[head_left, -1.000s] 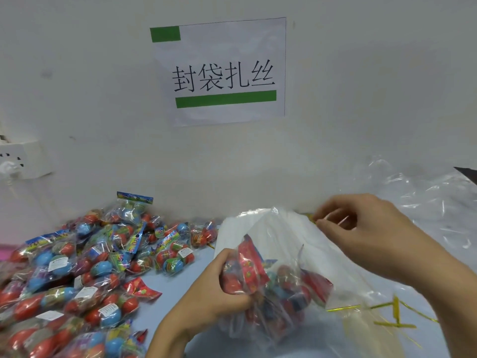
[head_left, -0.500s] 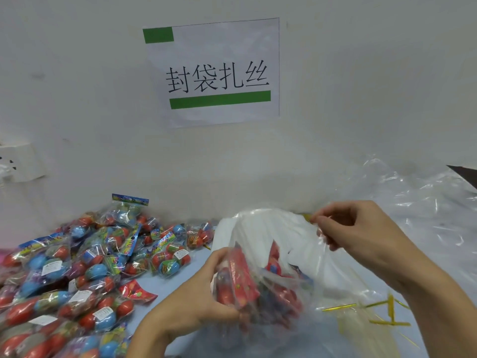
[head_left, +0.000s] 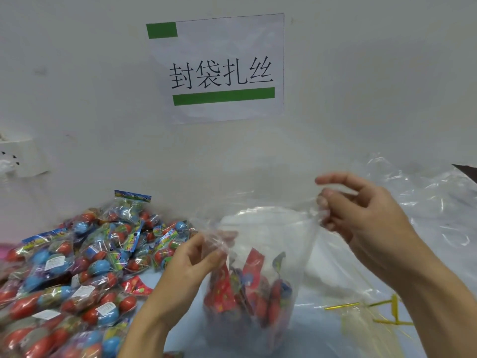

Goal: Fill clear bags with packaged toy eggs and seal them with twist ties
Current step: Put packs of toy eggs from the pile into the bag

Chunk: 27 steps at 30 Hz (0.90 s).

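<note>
A clear bag (head_left: 268, 228) stands upright at the centre, held open between both hands. Several packaged toy eggs (head_left: 247, 290), red and blue, lie in its bottom. My left hand (head_left: 191, 264) pinches the bag's left rim. My right hand (head_left: 361, 218) pinches the right rim, higher up. A big pile of packaged toy eggs (head_left: 77, 267) covers the table on the left. Gold twist ties (head_left: 361, 306) lie on the table at the right, below my right forearm.
A heap of empty clear bags (head_left: 426, 202) lies at the back right against the wall. A paper sign (head_left: 219, 68) with green bars hangs on the wall above. A white wall socket (head_left: 20, 158) sits at the far left.
My left hand has let go of the egg pack, which now lies inside the bag, and has taken the bag's left rim. Both hands have lifted the bag upright.
</note>
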Each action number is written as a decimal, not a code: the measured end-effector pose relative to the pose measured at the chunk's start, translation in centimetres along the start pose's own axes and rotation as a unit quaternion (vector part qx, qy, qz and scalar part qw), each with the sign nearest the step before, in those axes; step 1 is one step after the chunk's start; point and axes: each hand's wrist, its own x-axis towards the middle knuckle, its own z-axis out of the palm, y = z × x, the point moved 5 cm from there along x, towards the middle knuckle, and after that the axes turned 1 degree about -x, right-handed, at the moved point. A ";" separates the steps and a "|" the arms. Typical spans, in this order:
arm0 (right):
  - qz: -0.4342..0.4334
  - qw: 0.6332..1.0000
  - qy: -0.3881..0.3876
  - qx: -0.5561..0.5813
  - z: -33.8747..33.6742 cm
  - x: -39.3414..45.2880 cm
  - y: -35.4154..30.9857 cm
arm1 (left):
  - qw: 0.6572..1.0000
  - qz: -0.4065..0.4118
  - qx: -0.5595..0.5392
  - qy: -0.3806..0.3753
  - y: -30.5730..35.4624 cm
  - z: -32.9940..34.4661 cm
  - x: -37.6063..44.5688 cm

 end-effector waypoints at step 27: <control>0.171 0.897 -0.310 -0.266 4.2 -3.2 5.6 | 0.994 0.014 -0.110 0.004 1.0 1.4 0.3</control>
